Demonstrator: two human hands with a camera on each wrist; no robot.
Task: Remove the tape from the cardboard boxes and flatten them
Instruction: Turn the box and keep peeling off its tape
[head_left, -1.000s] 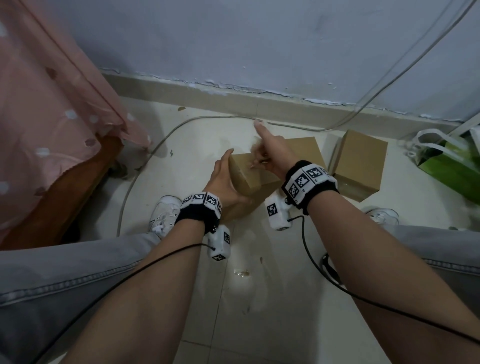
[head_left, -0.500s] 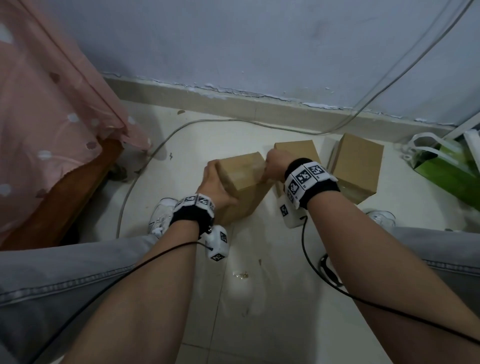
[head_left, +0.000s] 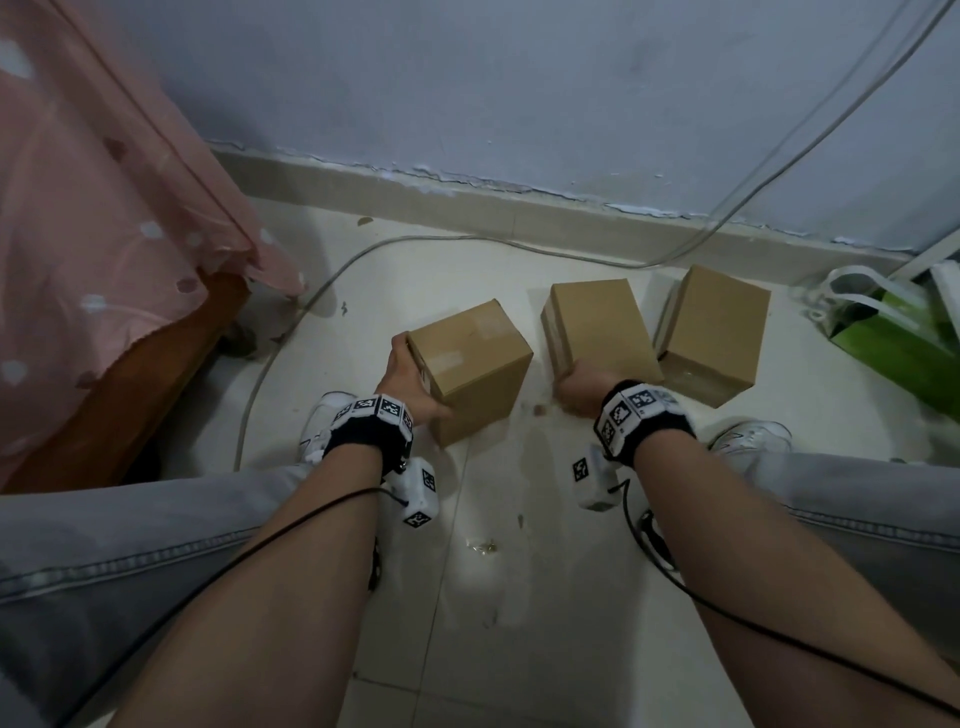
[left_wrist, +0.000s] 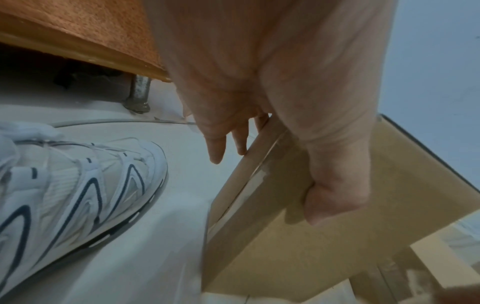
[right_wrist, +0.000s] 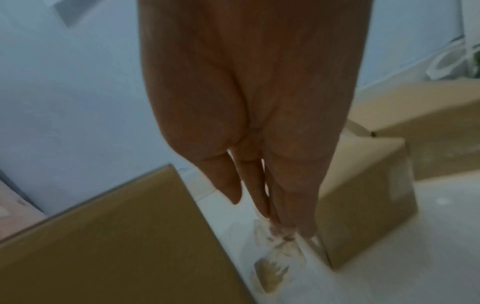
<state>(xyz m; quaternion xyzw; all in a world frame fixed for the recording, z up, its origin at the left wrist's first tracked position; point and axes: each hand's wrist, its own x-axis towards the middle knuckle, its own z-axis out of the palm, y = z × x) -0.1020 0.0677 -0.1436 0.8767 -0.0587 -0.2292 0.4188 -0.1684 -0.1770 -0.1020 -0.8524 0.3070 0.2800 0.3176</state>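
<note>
Three taped brown cardboard boxes stand on the tile floor. My left hand grips the left box, thumb on its near face and fingers down its left side, where clear tape covers the seam. My right hand is low over the floor, in front of the middle box. In the right wrist view its fingers point down and pinch a crumpled strip of peeled tape with brown paper stuck to it. The right box stands untouched.
A pink cloth hangs over a wooden bed frame on the left. A grey cable curves across the floor to the wall. A green bag lies far right. My white shoes flank the boxes.
My right hand, raised above the left box a second ago, dropped past its right side to the floor by the middle box. The left box has turned in my left hand.
</note>
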